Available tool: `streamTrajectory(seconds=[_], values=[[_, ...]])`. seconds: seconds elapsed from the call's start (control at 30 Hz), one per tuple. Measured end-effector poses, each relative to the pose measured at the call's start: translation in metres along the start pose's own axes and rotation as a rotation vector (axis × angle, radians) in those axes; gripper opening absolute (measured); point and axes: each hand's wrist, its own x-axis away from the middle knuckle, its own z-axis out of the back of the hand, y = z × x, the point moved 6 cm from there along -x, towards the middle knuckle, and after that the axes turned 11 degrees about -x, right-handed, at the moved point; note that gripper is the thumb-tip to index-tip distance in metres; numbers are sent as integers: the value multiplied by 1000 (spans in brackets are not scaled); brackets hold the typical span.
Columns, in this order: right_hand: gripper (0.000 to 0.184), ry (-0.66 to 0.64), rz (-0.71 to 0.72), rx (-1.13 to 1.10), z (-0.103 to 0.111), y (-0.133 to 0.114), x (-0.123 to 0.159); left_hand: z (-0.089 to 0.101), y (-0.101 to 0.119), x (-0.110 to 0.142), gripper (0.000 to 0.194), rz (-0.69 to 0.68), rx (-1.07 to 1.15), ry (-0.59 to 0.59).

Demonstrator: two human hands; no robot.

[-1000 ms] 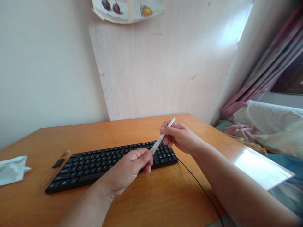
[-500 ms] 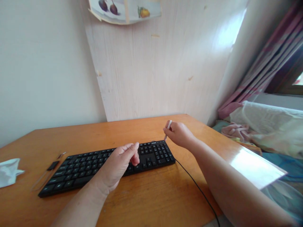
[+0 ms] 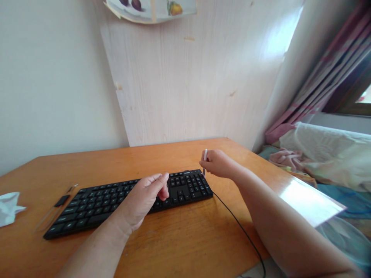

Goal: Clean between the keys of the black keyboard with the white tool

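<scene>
A black keyboard (image 3: pixel 113 196) lies slightly aslant on the wooden desk. Over its middle is my left hand (image 3: pixel 150 193), thumb pressed against curled fingers; whether anything is inside cannot be seen. My right hand (image 3: pixel 216 163) is closed at the keyboard's upper right corner, pinching a thin white stick-like tool (image 3: pixel 205 155). The tool stands nearly upright, its lower end down at the keyboard's right edge beside the number keys. Its kind is too small to make out.
A black cable (image 3: pixel 237 222) runs from the keyboard off the desk's front edge. Left of the keyboard lie thin clear-handled tools with a black part (image 3: pixel 62 200) and a crumpled white tissue (image 3: pixel 10 208). At the right sits a shiny sheet (image 3: pixel 310 200); cloth bundles (image 3: pixel 330 158) are piled beyond the desk.
The tool in my right hand has gone from leaning to nearly upright, and its lower end has moved slightly down along the keyboard's right edge. My left hand keeps its pose; the view shifted slightly.
</scene>
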Motion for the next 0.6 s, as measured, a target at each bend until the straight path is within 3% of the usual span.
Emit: streamTrajectory(seconds=[0.6], values=[[20, -346, -74, -92, -5, -13, 21, -1, -2, 0, 50, -15, 6, -20]])
